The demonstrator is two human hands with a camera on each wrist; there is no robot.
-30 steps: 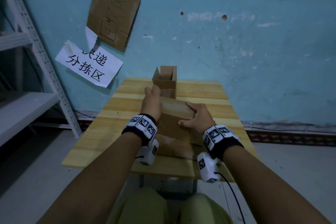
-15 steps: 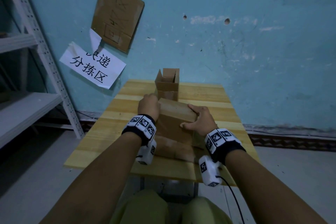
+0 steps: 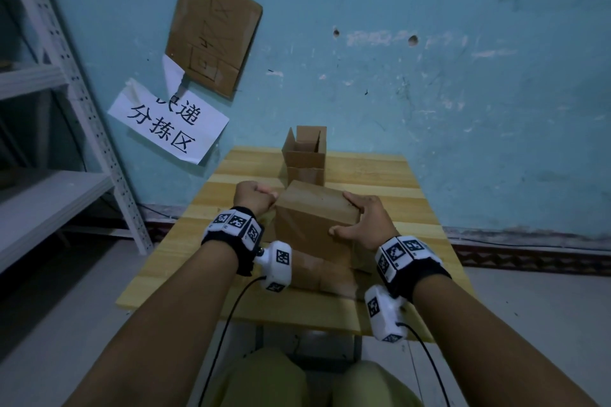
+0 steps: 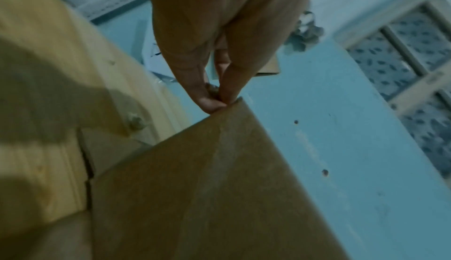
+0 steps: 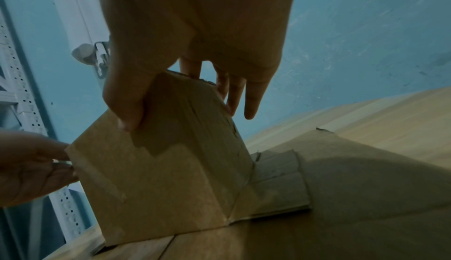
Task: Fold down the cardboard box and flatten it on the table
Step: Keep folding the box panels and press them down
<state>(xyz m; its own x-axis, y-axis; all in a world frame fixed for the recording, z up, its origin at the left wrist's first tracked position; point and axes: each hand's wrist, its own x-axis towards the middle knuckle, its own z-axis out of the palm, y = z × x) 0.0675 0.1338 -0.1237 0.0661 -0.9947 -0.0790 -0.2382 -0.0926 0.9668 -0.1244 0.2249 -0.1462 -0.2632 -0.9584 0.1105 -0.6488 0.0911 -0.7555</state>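
Mid-frame on the table (image 3: 380, 175), the cardboard box (image 3: 314, 221) stood half-collapsed; the left hand (image 3: 253, 196) pinched its upper-left corner, the right hand (image 3: 367, 220) clasped its right edge; uneven pressure might have buckled a panel sideways.

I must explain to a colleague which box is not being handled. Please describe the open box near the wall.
On the pale wooden table, look to its far edge by the blue wall. The small brown cardboard box stands upright there with flaps open, untouched, unlike the nearer cardboard held by both hands.
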